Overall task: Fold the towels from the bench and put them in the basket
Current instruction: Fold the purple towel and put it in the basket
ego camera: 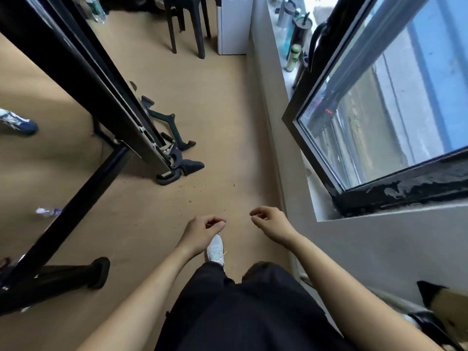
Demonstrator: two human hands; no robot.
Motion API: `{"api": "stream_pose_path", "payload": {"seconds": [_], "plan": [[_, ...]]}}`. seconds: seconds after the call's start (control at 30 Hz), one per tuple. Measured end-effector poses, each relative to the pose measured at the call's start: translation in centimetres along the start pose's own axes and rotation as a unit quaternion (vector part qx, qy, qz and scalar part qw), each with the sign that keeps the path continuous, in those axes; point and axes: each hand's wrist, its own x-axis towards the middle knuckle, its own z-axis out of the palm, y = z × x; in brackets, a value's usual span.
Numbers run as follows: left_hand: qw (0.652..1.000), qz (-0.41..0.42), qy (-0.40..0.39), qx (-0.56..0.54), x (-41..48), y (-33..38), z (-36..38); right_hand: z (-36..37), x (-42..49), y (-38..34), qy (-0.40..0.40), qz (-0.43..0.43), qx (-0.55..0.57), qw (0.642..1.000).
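Tan flooring runs beside an open window as a person stands with one white shoe forward and both arms held out low. The left hand and right hand, below the window and left of its sill, hang with fingers loosely curled, pinching nothing. No towel, bench or basket is in view. Towels should prove light, soft and limp, best taken by two corners of one edge so the cloth hangs flat. A black metal frame slants left of the window. A dark stool and a row of bottles lie beyond it.
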Motion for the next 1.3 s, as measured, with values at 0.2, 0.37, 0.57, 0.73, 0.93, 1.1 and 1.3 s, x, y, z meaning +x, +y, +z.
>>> {"api": "stream_pose_path", "payload": {"seconds": [0.2, 0.37, 0.57, 0.73, 0.93, 1.1, 1.3], "plan": [[0.999, 0.013, -0.003, 0.039, 9.8, 6.0, -6.0, -4.8, 6.7, -4.8, 0.018, 0.010, 0.010, 1.000], [1.000, -0.009, 0.008, 0.027, 18.3, 10.0, -8.9, -9.3, 13.7, -7.0, 0.019, 0.013, 0.008, 1.000], [0.999, -0.039, 0.018, 0.031, 26.8, 15.6, -11.0, -14.7, 24.2, -10.8, -0.023, -0.010, -0.012, 1.000], [0.998, -0.061, 0.033, -0.004, 33.4, 19.7, -13.7, -19.6, 32.3, -14.9, -0.052, -0.012, -0.023, 0.998], [0.995, -0.072, 0.047, -0.055, 41.5, 24.6, -18.3, -23.9, 41.8, -20.7, -0.051, -0.005, -0.014, 0.999], [0.995, -0.066, 0.046, -0.053, 50.8, 27.5, -23.8, -27.0, 51.5, -26.6, -0.045, 0.009, -0.024, 0.999], [0.997, -0.069, 0.009, -0.024, 61.5, 30.8, -32.0, -31.0, 61.4, -35.4, -0.084, 0.007, -0.096, 0.992]]}}
